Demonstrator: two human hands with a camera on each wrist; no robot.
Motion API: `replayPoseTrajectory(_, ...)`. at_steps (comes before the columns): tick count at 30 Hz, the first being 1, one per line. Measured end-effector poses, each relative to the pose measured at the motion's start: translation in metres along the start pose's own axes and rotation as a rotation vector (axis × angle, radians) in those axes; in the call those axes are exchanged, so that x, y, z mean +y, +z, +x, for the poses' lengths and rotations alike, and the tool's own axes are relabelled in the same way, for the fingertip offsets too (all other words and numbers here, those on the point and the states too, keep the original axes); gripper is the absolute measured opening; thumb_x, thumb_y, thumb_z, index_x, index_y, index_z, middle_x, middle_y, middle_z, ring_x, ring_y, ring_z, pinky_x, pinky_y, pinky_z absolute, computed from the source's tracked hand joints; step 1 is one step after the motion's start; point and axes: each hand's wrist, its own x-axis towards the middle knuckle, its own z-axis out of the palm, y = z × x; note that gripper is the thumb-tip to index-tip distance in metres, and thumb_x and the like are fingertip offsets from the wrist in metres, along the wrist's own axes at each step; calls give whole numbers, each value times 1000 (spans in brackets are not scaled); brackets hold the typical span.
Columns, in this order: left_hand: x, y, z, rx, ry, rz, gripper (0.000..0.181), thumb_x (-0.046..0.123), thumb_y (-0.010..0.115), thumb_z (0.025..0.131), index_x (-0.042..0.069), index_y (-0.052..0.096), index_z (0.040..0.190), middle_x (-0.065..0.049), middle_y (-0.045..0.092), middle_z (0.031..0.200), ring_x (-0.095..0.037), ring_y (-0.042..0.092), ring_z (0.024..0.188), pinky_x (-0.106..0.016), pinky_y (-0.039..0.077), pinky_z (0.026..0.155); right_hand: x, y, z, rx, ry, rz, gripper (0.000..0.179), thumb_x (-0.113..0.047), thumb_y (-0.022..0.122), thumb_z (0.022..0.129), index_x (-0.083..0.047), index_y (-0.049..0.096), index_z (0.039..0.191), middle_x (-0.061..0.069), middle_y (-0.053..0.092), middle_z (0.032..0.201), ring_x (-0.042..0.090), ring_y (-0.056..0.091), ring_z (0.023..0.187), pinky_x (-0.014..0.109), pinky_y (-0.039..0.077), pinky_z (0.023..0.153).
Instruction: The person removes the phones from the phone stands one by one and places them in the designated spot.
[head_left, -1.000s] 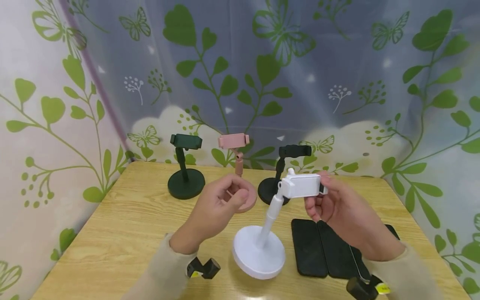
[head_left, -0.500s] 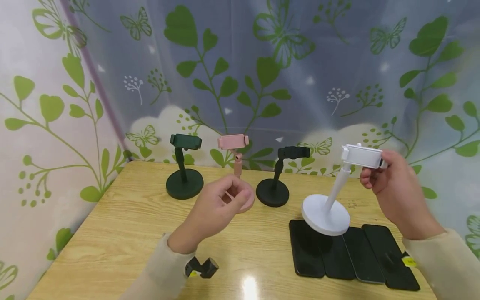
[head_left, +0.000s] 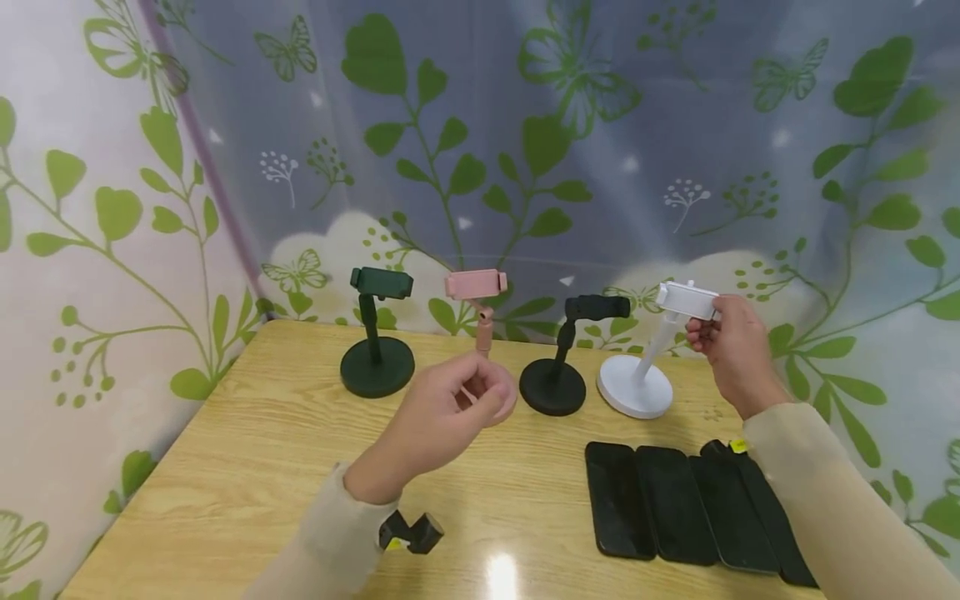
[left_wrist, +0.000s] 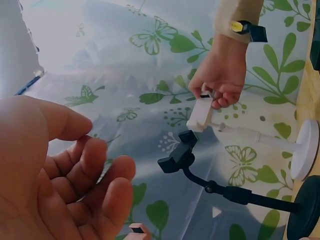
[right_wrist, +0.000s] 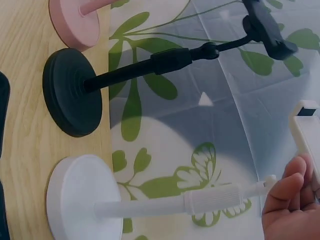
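Observation:
My right hand (head_left: 738,346) pinches the right end of the clamp on a white phone stand (head_left: 636,387). The stand is upright at the back right of the table, its round base beside the black phone stand (head_left: 553,387). From the right wrist, thumb and fingers (right_wrist: 290,187) show at the white clamp, with the stem running to the base. My left hand (head_left: 450,412) hangs with loosely curled fingers and holds nothing. It overlaps the base of a pink phone stand (head_left: 476,285) in the head view, while the left wrist view shows bare fingertips (left_wrist: 120,167).
A dark green phone stand (head_left: 377,367) stands at the left of the row. Several black phones (head_left: 621,500) lie side by side at the front right, partly under my right forearm. Behind the wooden table (head_left: 247,467) hangs a leaf-and-butterfly curtain (head_left: 480,108).
My right hand has carried the white phone stand from the front middle, over the phones, to the back right beside the black one. The left hand has stayed nearly where it was.

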Motion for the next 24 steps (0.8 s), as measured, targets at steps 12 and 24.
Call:
replayPoseTrajectory(12, -2, 2, 1, -140, -45, 78, 11, 22, 64, 104, 24, 64, 94, 7, 61, 101, -14, 59, 84, -36, 56, 70, 0, 16, -1, -10, 69, -57, 35, -39, 31, 114, -8, 45, 124, 1, 57, 87, 13, 52, 74, 23, 48, 61)
replayPoseTrajectory(24, -32, -3, 4, -288, -184, 473, 18, 32, 66, 103, 23, 62, 87, 10, 58, 71, -6, 50, 58, -28, 47, 59, 29, 23, -22, 107, -72, -584, 40, -33, 43, 110, -1, 39, 132, 7, 54, 102, 13, 55, 83, 22, 50, 69)
